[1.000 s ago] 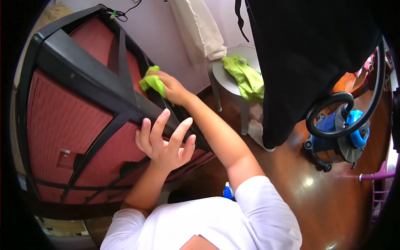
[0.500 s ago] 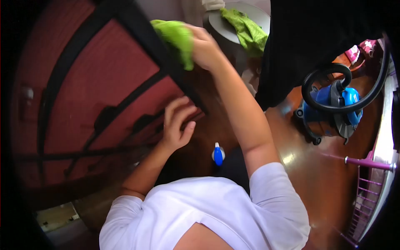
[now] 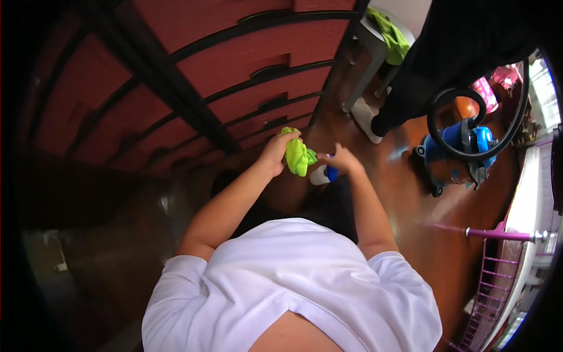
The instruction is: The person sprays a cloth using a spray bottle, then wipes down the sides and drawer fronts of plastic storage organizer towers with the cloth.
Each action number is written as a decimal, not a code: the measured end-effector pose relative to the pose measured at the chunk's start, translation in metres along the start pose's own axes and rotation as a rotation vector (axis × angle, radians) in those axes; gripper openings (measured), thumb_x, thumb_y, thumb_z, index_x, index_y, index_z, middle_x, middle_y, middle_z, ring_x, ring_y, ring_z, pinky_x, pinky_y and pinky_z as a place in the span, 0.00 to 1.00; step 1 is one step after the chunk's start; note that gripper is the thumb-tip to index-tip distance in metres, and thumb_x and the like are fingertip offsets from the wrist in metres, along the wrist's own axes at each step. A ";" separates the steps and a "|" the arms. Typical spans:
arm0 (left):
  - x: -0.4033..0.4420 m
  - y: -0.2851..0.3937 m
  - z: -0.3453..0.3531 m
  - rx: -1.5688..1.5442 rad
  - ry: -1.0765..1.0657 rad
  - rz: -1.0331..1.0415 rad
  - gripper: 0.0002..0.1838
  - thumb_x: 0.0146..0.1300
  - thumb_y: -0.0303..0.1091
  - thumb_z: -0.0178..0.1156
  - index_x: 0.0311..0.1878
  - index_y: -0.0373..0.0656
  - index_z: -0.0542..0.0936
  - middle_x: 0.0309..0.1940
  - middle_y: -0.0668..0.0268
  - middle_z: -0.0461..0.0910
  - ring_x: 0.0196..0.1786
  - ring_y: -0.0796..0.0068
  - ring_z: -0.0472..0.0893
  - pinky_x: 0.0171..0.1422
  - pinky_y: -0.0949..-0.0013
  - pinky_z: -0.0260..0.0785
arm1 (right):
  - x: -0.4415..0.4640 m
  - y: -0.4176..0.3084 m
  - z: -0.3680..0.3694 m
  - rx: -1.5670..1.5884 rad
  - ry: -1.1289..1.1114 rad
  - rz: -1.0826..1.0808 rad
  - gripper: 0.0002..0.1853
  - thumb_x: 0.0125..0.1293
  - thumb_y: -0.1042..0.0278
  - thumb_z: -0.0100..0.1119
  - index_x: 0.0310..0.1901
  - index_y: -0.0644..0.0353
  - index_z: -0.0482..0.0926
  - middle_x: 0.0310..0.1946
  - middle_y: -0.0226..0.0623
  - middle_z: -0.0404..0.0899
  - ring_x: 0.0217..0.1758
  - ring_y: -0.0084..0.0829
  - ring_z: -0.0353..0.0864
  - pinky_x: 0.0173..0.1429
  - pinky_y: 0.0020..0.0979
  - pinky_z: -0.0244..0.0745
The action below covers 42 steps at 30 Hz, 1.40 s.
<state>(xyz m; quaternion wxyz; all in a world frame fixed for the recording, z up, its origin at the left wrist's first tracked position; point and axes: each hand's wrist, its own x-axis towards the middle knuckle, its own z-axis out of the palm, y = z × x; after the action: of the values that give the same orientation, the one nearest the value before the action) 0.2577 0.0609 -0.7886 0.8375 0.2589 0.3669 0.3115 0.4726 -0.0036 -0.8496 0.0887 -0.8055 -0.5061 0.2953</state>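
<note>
My left hand is closed around a crumpled bright green cloth, which hangs in front of the dark red drawers. Just right of it, my right hand has its fingers at the blue top of a white spray bottle. The bottle leans over, its white body toward the left; part of its top is hidden by the hand. The fingertips of my right hand come close to the cloth's edge.
A tall chest of red drawers with black trim fills the left. Beyond are a grey stool with another green cloth, and a person's dark-trousered leg. A blue vacuum cleaner and a purple rail stand right.
The green cloth has passed from my right hand to my left. My right hand has come down from the drawers to the spray bottle, which is now tilted. The view has shifted.
</note>
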 end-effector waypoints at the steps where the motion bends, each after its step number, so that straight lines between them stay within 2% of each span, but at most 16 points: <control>1: -0.007 0.000 -0.009 0.018 -0.034 -0.009 0.11 0.62 0.39 0.58 0.43 0.45 0.75 0.33 0.66 0.76 0.37 0.71 0.79 0.46 0.65 0.73 | -0.012 -0.006 0.012 -0.118 -0.110 0.111 0.27 0.58 0.53 0.60 0.55 0.62 0.71 0.47 0.56 0.77 0.52 0.50 0.77 0.55 0.41 0.73; 5: -0.041 0.034 -0.020 0.365 -0.096 0.104 0.12 0.59 0.43 0.62 0.35 0.44 0.76 0.29 0.67 0.76 0.32 0.72 0.79 0.41 0.66 0.73 | 0.001 -0.015 0.044 -0.169 0.128 -0.211 0.15 0.59 0.61 0.57 0.43 0.63 0.73 0.38 0.58 0.79 0.43 0.55 0.79 0.47 0.48 0.75; 9: -0.064 0.066 -0.057 1.426 -0.076 0.473 0.30 0.47 0.57 0.69 0.49 0.47 0.79 0.46 0.54 0.72 0.52 0.56 0.75 0.55 0.57 0.68 | -0.051 -0.111 -0.029 -0.189 0.107 -0.350 0.14 0.55 0.65 0.60 0.41 0.62 0.74 0.30 0.56 0.79 0.39 0.54 0.80 0.45 0.48 0.75; 13: -0.098 0.098 -0.016 1.492 -0.174 0.574 0.46 0.34 0.60 0.74 0.59 0.49 0.73 0.54 0.51 0.66 0.59 0.48 0.67 0.64 0.55 0.61 | -0.117 -0.208 -0.133 -0.096 0.046 -0.682 0.16 0.50 0.68 0.61 0.42 0.61 0.75 0.28 0.53 0.79 0.35 0.53 0.80 0.40 0.46 0.75; 14: -0.101 0.107 -0.003 1.524 -0.190 0.732 0.46 0.34 0.60 0.74 0.57 0.45 0.74 0.53 0.51 0.68 0.59 0.49 0.67 0.63 0.56 0.60 | -0.125 -0.225 -0.153 -0.052 0.048 -0.756 0.17 0.50 0.69 0.60 0.43 0.61 0.74 0.28 0.53 0.79 0.34 0.53 0.80 0.40 0.46 0.75; 17: -0.097 0.148 0.026 1.614 -0.252 0.799 0.41 0.35 0.58 0.74 0.52 0.43 0.75 0.51 0.53 0.70 0.57 0.51 0.68 0.61 0.57 0.61 | -0.135 -0.253 -0.188 -0.021 0.046 -0.942 0.21 0.48 0.68 0.64 0.47 0.59 0.73 0.25 0.51 0.78 0.31 0.52 0.79 0.37 0.43 0.74; 18: -0.089 0.148 0.022 1.510 -0.233 0.975 0.33 0.39 0.52 0.73 0.47 0.44 0.76 0.50 0.56 0.71 0.55 0.53 0.69 0.58 0.56 0.62 | -0.140 -0.263 -0.200 -0.063 0.030 -0.981 0.21 0.48 0.68 0.64 0.47 0.58 0.73 0.24 0.50 0.78 0.30 0.51 0.79 0.36 0.43 0.74; 21: -0.100 0.160 0.048 1.467 -0.268 1.041 0.30 0.41 0.51 0.71 0.47 0.44 0.77 0.48 0.53 0.74 0.54 0.52 0.72 0.58 0.55 0.63 | -0.148 -0.284 -0.234 -0.237 0.044 -1.233 0.19 0.50 0.63 0.62 0.44 0.58 0.72 0.23 0.49 0.78 0.28 0.50 0.79 0.33 0.44 0.74; 25: -0.157 0.190 0.093 1.214 -0.191 0.925 0.24 0.44 0.43 0.71 0.44 0.44 0.77 0.42 0.60 0.77 0.49 0.59 0.76 0.52 0.59 0.67 | -0.168 -0.329 -0.296 -0.347 -0.084 -1.278 0.17 0.50 0.65 0.60 0.41 0.61 0.72 0.22 0.50 0.77 0.29 0.50 0.80 0.33 0.43 0.74; 26: -0.168 0.204 0.101 1.350 -0.240 1.139 0.24 0.43 0.40 0.72 0.44 0.44 0.76 0.42 0.61 0.76 0.48 0.61 0.76 0.50 0.61 0.68 | -0.178 -0.344 -0.313 -0.402 -0.122 -1.233 0.16 0.53 0.63 0.60 0.41 0.62 0.72 0.25 0.52 0.78 0.31 0.50 0.80 0.34 0.42 0.75; 29: -0.209 0.256 0.143 0.967 -0.236 0.844 0.25 0.44 0.37 0.72 0.46 0.44 0.74 0.42 0.62 0.76 0.48 0.64 0.76 0.49 0.63 0.69 | -0.197 -0.377 -0.366 -0.053 -0.148 -1.368 0.18 0.55 0.61 0.61 0.42 0.64 0.72 0.30 0.53 0.78 0.33 0.51 0.80 0.36 0.41 0.76; 31: -0.249 0.305 0.184 0.930 -0.161 1.006 0.24 0.47 0.34 0.70 0.47 0.42 0.73 0.42 0.63 0.76 0.46 0.66 0.77 0.49 0.66 0.68 | -0.210 -0.398 -0.403 0.082 -0.248 -1.365 0.22 0.56 0.60 0.64 0.46 0.66 0.72 0.34 0.49 0.79 0.34 0.47 0.82 0.39 0.36 0.77; 34: -0.283 0.355 0.211 0.598 -0.179 0.932 0.22 0.49 0.36 0.70 0.45 0.40 0.76 0.44 0.65 0.78 0.48 0.72 0.77 0.53 0.67 0.68 | -0.226 -0.433 -0.443 0.325 -0.328 -1.372 0.28 0.53 0.59 0.69 0.51 0.67 0.71 0.40 0.45 0.78 0.39 0.36 0.82 0.44 0.34 0.76; 37: -0.316 0.393 0.213 0.666 -0.002 0.954 0.19 0.51 0.37 0.70 0.45 0.40 0.78 0.43 0.67 0.79 0.47 0.75 0.77 0.54 0.68 0.68 | -0.234 -0.476 -0.459 0.360 -0.175 -1.552 0.32 0.55 0.54 0.67 0.55 0.68 0.68 0.46 0.48 0.75 0.48 0.37 0.78 0.52 0.36 0.72; 39: -0.341 0.426 0.230 0.744 0.116 1.005 0.19 0.52 0.37 0.70 0.45 0.40 0.79 0.43 0.67 0.79 0.47 0.75 0.77 0.53 0.68 0.68 | -0.222 -0.506 -0.460 0.626 -0.373 -1.524 0.40 0.64 0.33 0.43 0.63 0.65 0.62 0.57 0.47 0.68 0.61 0.40 0.68 0.60 0.40 0.63; 42: -0.376 0.459 0.238 0.818 0.331 0.980 0.15 0.52 0.33 0.70 0.42 0.40 0.79 0.43 0.68 0.78 0.48 0.76 0.76 0.54 0.68 0.67 | -0.221 -0.555 -0.457 0.840 -0.520 -1.303 0.46 0.63 0.27 0.33 0.68 0.63 0.54 0.67 0.46 0.56 0.70 0.42 0.56 0.69 0.42 0.50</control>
<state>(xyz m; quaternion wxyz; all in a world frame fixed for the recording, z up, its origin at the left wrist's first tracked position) 0.0878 0.0528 -0.1726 0.3653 0.6421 0.4193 0.5278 0.2383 0.1380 -0.1494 0.4168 -0.1549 -0.7243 0.5270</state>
